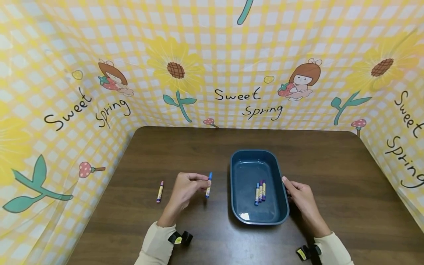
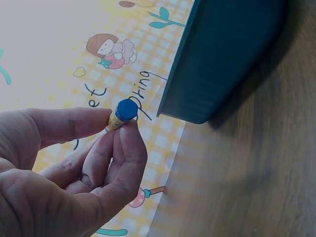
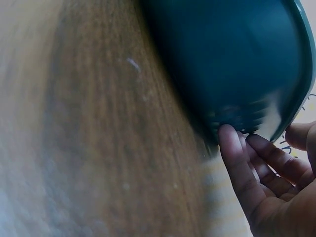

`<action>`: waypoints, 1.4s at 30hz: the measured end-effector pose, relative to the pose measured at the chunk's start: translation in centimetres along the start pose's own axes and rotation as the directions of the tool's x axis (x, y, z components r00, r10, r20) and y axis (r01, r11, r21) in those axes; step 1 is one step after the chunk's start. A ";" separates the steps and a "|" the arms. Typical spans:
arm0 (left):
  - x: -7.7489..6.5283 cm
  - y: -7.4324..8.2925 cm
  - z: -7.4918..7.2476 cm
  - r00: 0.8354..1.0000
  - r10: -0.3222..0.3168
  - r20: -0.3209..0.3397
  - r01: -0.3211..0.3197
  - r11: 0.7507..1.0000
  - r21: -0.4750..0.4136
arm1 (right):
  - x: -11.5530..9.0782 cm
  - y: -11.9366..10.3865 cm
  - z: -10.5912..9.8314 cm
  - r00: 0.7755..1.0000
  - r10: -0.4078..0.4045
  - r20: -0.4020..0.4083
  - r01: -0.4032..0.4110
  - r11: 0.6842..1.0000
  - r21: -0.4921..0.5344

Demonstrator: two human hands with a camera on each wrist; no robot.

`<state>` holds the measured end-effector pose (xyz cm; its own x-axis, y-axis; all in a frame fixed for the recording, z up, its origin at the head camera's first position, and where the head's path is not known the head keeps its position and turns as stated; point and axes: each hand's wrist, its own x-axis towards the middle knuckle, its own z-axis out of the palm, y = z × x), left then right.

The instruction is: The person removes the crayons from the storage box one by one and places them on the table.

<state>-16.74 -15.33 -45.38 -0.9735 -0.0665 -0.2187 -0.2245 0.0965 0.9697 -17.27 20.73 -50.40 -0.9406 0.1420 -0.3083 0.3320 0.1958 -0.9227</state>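
Between thumb and fingers, my left hand [image 1: 187,189] pinches a blue crayon [image 1: 208,186] above the table, left of a dark blue tray [image 1: 245,217]. The crayon's blue end [image 2: 127,109] faces the camera in the left wrist view. My right hand [image 1: 302,198] grips the tray's right side, thumb at the rim and fingers against the outer wall, as the right wrist view shows. Inside the tray lie a blue crayon [image 1: 256,194] and two purple crayons [image 1: 263,190], side by side. A pinkish crayon [image 1: 160,192] lies on the table left of my left hand.
The brown wooden table [image 1: 185,147] is enclosed at the back and sides by a yellow checked cloth [image 1: 212,73] with flowers and lettering. Black wrist bands [image 1: 180,238] sit at both cuffs.
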 end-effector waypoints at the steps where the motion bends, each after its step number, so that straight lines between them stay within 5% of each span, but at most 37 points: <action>1: -0.1 0.0 -0.1 1.000 0.000 -0.004 0.000 1.000 0.000 | 0.0 0.0 0.0 1.000 0.001 0.000 -0.001 1.000 -0.001; 42: -0.6 -0.5 -2.6 0.997 -0.039 -0.070 0.039 0.999 -0.002 | -0.1 0.1 0.0 1.000 -0.022 0.001 0.022 1.000 0.015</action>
<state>-15.92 -17.94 -45.48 -0.9587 -0.1397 -0.2479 -0.2619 0.0919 0.9607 -17.17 20.76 -50.43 -0.9477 0.1370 -0.2882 0.3103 0.1845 -0.9326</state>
